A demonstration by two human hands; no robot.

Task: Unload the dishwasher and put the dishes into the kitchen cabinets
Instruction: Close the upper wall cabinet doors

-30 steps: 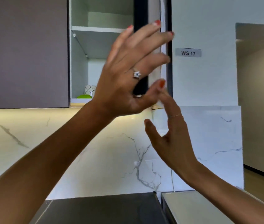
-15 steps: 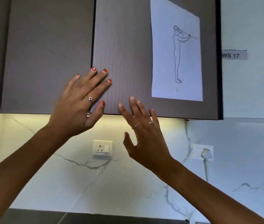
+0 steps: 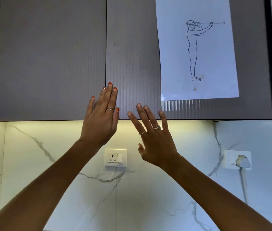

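Both arms are reaching up toward the upper kitchen cabinets. The left hand (image 3: 101,120) is lying with straight fingers held close together, and its fingertips (image 3: 110,84) are lying over the lower part of the right cabinet door (image 3: 132,55), just beside the seam where that door is meeting the left cabinet door (image 3: 48,55). Whether the fingers are actually pressing on the door cannot be told from this view. The grip of this hand is apart, holding nothing; a ring (image 3: 110,108) is sitting on one of its fingers.

The right hand (image 3: 155,142) is hanging just beside the left, a little lower, with its fingers spread and straight. Its fingertips (image 3: 139,106) are showing in front of the bottom strip of the same door, and its palm is lying below the door's lower edge, before the lit wall. Its grip is apart as well, with nothing in it. Two rings (image 3: 157,127) are showing on its fingers.

Both cabinet doors are sitting closed and flush with each other, so no dishes are showing; the cabinets, the task's place for them, are filling the upper half of the view. A sheet of paper (image 3: 196,47) with a line drawing of a standing figure is sticking to the right door. Below the cabinets a marbled white wall (image 3: 32,164) is glowing under a strip of light. A wall socket (image 3: 115,157) is sitting between the two forearms, and a second socket (image 3: 237,160) with a white plug (image 3: 242,161) in it is showing well to the right.
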